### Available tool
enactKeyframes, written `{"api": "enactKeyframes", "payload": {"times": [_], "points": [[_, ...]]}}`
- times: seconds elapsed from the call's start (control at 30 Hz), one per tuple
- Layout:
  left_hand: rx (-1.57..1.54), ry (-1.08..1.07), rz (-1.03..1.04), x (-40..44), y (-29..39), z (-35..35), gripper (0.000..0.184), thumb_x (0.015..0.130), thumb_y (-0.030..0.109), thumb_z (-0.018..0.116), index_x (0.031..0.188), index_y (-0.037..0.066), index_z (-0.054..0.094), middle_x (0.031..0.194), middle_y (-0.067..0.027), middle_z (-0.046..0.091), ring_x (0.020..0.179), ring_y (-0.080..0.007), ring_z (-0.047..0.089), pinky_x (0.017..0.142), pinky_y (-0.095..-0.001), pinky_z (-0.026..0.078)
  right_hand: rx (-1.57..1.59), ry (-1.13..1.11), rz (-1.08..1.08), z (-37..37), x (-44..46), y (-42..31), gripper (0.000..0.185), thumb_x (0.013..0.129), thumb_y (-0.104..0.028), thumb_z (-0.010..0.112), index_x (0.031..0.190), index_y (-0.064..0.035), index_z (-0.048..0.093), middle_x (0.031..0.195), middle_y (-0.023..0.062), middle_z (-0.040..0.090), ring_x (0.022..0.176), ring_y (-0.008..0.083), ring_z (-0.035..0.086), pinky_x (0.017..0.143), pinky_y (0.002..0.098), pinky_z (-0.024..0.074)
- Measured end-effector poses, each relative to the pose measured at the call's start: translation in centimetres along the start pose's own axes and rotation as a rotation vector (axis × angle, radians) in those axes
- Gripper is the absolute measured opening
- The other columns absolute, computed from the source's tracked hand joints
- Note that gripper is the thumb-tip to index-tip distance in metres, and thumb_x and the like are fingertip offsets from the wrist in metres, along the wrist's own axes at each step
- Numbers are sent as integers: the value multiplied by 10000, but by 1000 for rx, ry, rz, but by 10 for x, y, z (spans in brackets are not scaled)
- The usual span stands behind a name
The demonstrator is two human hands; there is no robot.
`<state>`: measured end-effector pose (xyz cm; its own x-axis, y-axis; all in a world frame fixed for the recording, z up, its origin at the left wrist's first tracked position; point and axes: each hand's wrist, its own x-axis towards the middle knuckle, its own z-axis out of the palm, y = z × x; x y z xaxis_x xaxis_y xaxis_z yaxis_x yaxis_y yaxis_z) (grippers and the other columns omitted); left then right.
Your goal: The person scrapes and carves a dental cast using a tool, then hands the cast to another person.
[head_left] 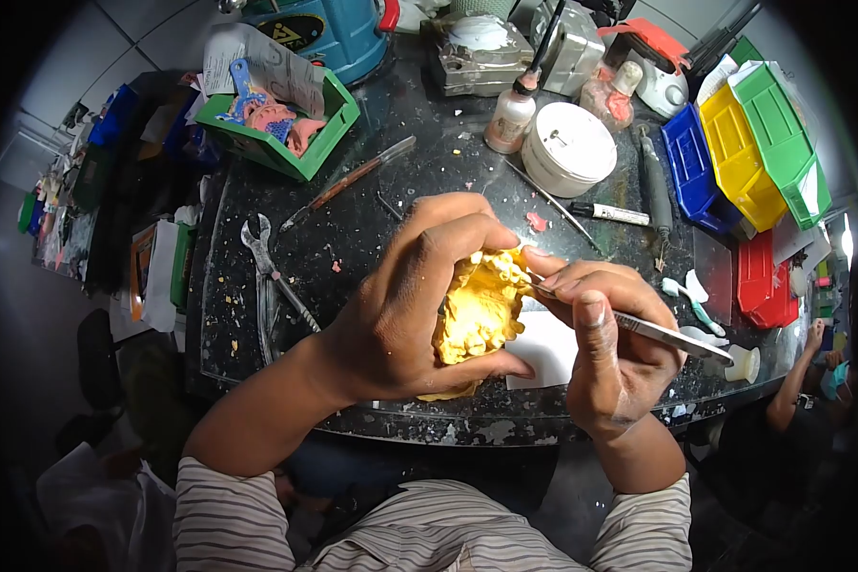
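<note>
Above the front part of the dark table, my left hand [415, 296] is wrapped round a yellow dental cast [481, 319], thumb below and fingers over the top. The cast's toothed ridge faces right. Pinched in my right hand [620, 338] is a slim metal carving tool [672, 337], its handle slanting down to the right. The tool's tip meets the cast's upper right edge; my fingers partly cover that spot. A white sheet of paper [539, 353] lies beneath my hands, with a bit of yellow material at the table edge below the cast.
On the black table [372, 229] lie an adjustable wrench [275, 267], a brown-handled knife [353, 181] and a marker [610, 213]. A green bin [319, 157] stands back left, a white tub [569, 151] back right. Coloured bins [744, 143] line the right; another person [782, 410] sits beyond.
</note>
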<state>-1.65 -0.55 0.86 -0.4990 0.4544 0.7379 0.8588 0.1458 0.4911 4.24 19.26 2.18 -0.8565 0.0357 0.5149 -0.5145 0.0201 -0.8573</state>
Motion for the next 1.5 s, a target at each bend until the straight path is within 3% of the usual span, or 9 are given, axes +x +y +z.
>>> {"api": "enactKeyframes", "payload": {"times": [0.47,0.87,0.97,1.1,1.17,1.27,1.33,1.43,1.5], "points": [[-71,6,-70,-5,-1,1,938,588,423,997,1245,-46,519,1178,-228,571,1056,-262,623,866,-343,553,-160,-78,-119,-1,5,6,89,932,107,611,984,114,683,956,225,725,956,325,742,917,435,598],[-69,-39,-58,-7,-2,3,961,583,428,996,1258,-44,501,1196,-221,549,1056,-256,624,852,-336,560,-91,-45,108,-3,5,-3,107,957,76,605,972,114,704,971,225,736,958,303,744,857,362,584],[-39,-56,-78,-4,1,-1,957,587,413,998,1263,-35,491,1214,-221,535,1072,-258,613,852,-339,560,-54,-25,121,-1,5,-2,102,961,64,608,965,108,699,954,211,733,949,292,740,867,385,595],[-12,2,11,-5,-6,-1,943,604,388,1001,1274,-9,469,1241,-231,526,1091,-269,601,877,-361,553,-50,-59,-64,-2,8,-1,87,952,48,616,947,93,691,921,198,724,916,306,737,893,453,607],[-66,49,20,-6,-5,1,773,741,292,929,1288,7,463,1253,-254,543,1167,-385,583,961,-449,510,-102,-144,-157,-4,8,-3,65,936,43,643,972,70,689,924,191,719,934,325,735,934,487,595],[-132,87,71,-6,-10,9,703,781,240,904,1291,48,458,1290,-277,542,1180,-392,590,957,-446,513,-161,-238,-177,-5,7,-8,122,909,37,701,1031,41,688,959,186,716,1006,348,729,995,505,565],[-108,83,88,-6,-12,7,648,804,211,887,1274,57,469,1295,-280,552,1170,-387,602,969,-438,513,-193,-259,-168,-5,5,-10,137,902,32,719,1034,43,686,965,182,714,1026,353,726,1007,507,557],[-24,-18,119,-7,-13,3,719,783,192,918,1261,25,408,1293,-289,530,1159,-323,606,941,-404,545,-235,-281,-182,-5,5,-12,131,911,19,719,1032,50,681,971,181,708,1034,357,725,1007,511,555],[-113,-6,18,-4,-10,1,797,766,157,927,1338,13,392,1327,-264,528,1176,-283,599,969,-381,529,-255,-291,-208,-7,4,-12,121,923,9,711,1031,53,678,976,184,704,1035,357,725,1002,512,558]]}}
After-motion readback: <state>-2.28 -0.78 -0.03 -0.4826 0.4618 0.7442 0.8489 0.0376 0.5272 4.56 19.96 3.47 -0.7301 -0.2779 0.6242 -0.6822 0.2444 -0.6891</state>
